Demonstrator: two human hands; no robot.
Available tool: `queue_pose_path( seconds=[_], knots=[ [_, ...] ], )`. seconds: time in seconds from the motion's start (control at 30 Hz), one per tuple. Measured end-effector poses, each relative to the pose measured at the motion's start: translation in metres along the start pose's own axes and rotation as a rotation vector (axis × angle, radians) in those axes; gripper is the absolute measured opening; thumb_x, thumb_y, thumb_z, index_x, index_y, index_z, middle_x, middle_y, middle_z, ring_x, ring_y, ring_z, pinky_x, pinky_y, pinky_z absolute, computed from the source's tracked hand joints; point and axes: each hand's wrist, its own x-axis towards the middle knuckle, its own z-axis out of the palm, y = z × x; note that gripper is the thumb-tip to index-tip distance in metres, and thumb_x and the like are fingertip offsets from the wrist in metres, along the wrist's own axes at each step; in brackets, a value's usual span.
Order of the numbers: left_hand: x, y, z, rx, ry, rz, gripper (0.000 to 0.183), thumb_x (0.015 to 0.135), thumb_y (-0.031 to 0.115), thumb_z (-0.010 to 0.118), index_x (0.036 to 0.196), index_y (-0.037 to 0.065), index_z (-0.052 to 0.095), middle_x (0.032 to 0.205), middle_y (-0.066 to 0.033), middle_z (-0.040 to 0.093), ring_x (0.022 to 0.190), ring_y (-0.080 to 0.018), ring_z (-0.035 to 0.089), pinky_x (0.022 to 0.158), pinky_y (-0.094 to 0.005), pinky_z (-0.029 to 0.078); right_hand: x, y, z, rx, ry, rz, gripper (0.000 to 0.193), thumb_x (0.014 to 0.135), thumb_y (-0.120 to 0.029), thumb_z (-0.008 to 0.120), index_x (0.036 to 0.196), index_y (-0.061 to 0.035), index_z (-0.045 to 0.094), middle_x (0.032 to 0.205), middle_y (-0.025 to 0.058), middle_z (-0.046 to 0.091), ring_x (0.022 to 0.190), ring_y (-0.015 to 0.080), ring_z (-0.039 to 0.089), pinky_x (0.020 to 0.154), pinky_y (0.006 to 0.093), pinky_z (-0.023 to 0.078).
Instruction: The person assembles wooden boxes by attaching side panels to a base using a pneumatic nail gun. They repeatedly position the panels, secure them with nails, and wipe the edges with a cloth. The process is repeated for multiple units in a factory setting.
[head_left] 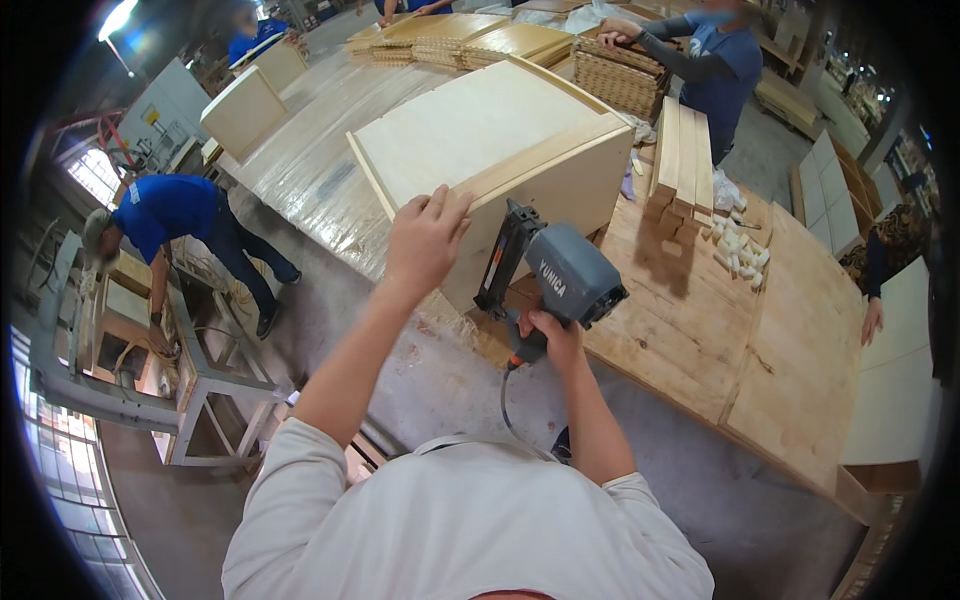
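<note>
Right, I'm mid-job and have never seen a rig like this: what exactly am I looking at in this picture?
There is no machine arm here, only a person working bare-handed. The one picture comes from a wide camera worn on that person's head, looking down, so straight edges bend near the rim and the pale shirt at the bottom is the wearer's.

The left hand rests on the near edge of a large pale wooden box. The right hand grips a nail gun, with a hose hanging from it, beside the box.

On the wooden table, to the right, lie stacked boards and small whitish pieces. Other people are nearby; one in blue bends over at the left.
</note>
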Motion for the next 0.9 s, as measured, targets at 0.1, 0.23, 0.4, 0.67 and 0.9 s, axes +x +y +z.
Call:
queue_pose_path(
  seconds=[0.1, 0.23, 0.4, 0.67, 0.9],
  knots=[
    [-0.011, -0.04, -0.03, -0.216, -0.095, 0.06, 0.047, 0.084, 0.032, 0.065, 0.128, 0.017, 0.057, 0.134, -0.016, 0.052, 0.123, -0.0349, 0.047, 0.102, -0.0462, 0.037, -0.019, -0.001, 0.011, -0.044, 0.02, 0.103, 0.013, 0.084, -0.015, 0.064, 0.087, -0.0039, 0.059, 0.071, 0.0047, 0.059, 0.069, 0.0143, 0.058, 0.063, 0.0296, 0.047],
    [-0.039, -0.065, -0.049, -0.047, -0.186, 0.15, 0.059, 0.079, 0.042, 0.069, 0.131, 0.021, 0.054, 0.143, -0.009, 0.044, 0.135, -0.029, 0.036, 0.11, -0.0466, 0.029, -0.028, 0.009, 0.032, -0.111, 0.003, 0.087, 0.015, 0.082, -0.016, 0.064, 0.084, -0.0022, 0.057, 0.072, 0.0057, 0.058, 0.068, 0.0142, 0.057, 0.065, 0.0288, 0.046],
    [-0.036, -0.08, -0.042, -0.194, -0.14, 0.2, 0.054, 0.073, 0.029, 0.074, 0.123, 0.014, 0.059, 0.137, -0.0088, 0.051, 0.131, -0.03, 0.042, 0.109, -0.0489, 0.03, -0.032, 0.023, 0.052, -0.182, -0.013, 0.071, 0.017, 0.082, -0.016, 0.066, 0.089, -0.0022, 0.058, 0.073, 0.0047, 0.058, 0.067, 0.0131, 0.057, 0.058, 0.0278, 0.048],
    [-0.033, -0.083, -0.038, -0.226, -0.04, 0.27, 0.045, 0.072, 0.026, 0.074, 0.114, 0.012, 0.065, 0.121, -0.0091, 0.062, 0.121, -0.0293, 0.053, 0.105, -0.0455, 0.036, -0.027, 0.058, 0.047, -0.294, -0.016, -0.061, 0.017, 0.082, -0.012, 0.067, 0.093, -0.0033, 0.057, 0.074, 0.0039, 0.057, 0.067, 0.0137, 0.057, 0.059, 0.029, 0.048],
    [-0.026, -0.098, -0.032, -0.201, -0.077, 0.36, 0.056, 0.071, 0.03, 0.075, 0.122, 0.012, 0.06, 0.126, -0.0101, 0.059, 0.122, -0.0296, 0.051, 0.104, -0.0441, 0.038, -0.026, 0.039, 0.044, -0.162, -0.074, 0.122, 0.031, 0.079, -0.002, 0.071, 0.105, -0.004, 0.054, 0.083, 0.0041, 0.061, 0.073, 0.015, 0.059, 0.064, 0.0314, 0.049]
  ],
)
